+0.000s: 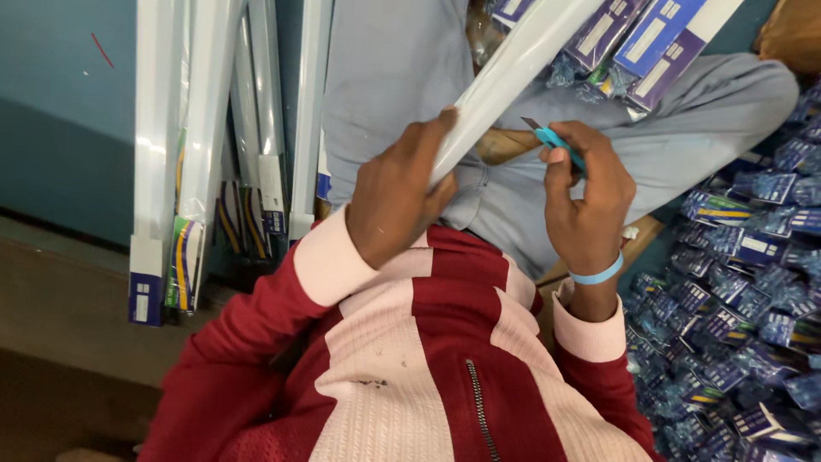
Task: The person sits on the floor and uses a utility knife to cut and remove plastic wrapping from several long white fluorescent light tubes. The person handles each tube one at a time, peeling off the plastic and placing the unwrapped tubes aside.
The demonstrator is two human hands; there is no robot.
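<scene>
My left hand [398, 192] grips the near end of a long white tube light [522, 60] wrapped in clear plastic, which slants up to the right over my lap. A small blue utility knife [556, 139] sits in my right hand [590, 201], blade out and pointing toward the tube, a short way from the wrapping. That wrist wears a light blue band [599, 275]. I sit cross-legged in grey trousers and a red and pink striped jacket.
Several packaged white tube lights [209, 145] lean against the blue wall on the left. More boxed tubes [650, 43] lie across my knees at the top. A heap of small blue and purple packets [744, 316] fills the floor on the right.
</scene>
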